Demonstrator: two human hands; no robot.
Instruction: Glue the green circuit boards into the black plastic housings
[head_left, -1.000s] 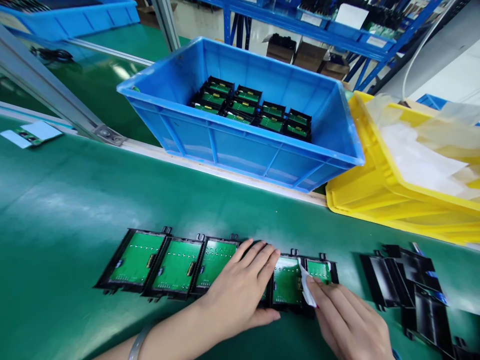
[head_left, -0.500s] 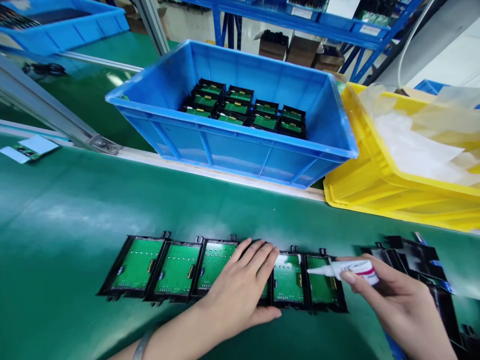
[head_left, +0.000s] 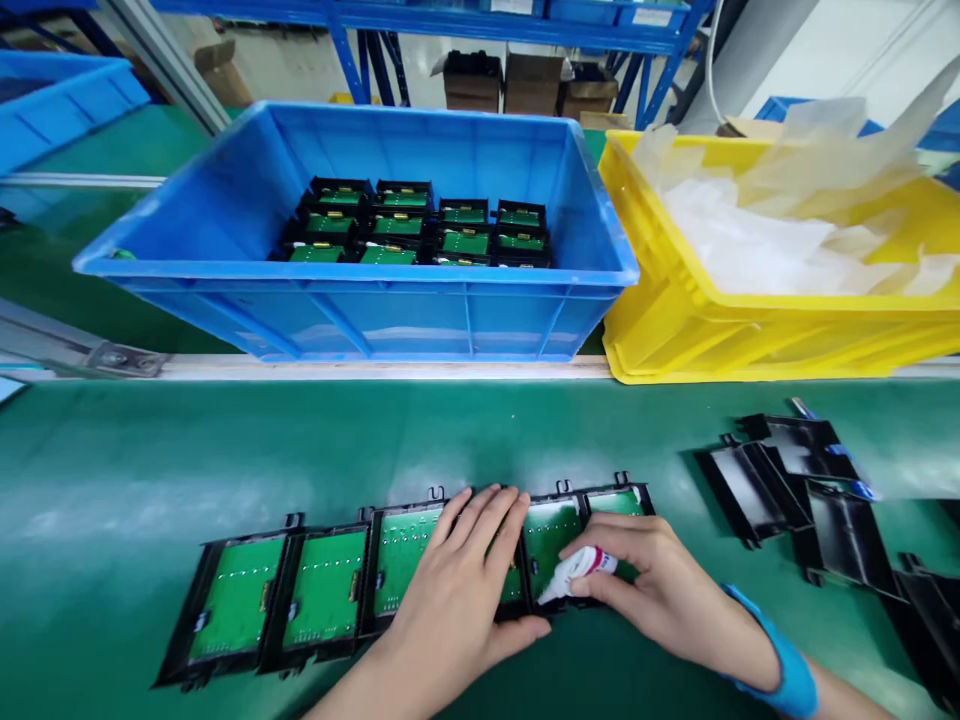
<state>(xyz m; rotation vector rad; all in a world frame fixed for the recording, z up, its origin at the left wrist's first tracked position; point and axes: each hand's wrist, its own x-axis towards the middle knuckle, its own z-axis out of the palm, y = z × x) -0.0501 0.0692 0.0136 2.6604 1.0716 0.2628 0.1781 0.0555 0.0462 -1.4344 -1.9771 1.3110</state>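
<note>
Several green circuit boards (head_left: 244, 595) sit in black plastic frames, joined in a row along the green bench. My left hand (head_left: 457, 590) lies flat across the row with its fingers stretched out, covering much of one board. In my right hand (head_left: 652, 580) is a small white glue bottle (head_left: 577, 573) with a red stripe, tilted nozzle-down. Its tip is at the lower left corner of the board just right of my left hand; whether it touches I cannot tell. My right fingers partly hide the last board (head_left: 616, 503).
Behind the row stands a blue bin (head_left: 360, 310) with several framed boards inside. A yellow bin (head_left: 787, 335) beside it holds white translucent sheets. Black plastic frames (head_left: 844, 535) and a blue pen-like object (head_left: 862, 490) lie at the right.
My right hand has brought the glue bottle left and toward me, from the last board's left edge to the neighbouring board's lower corner. My left hand stays on the row. The camera view has turned right.
</note>
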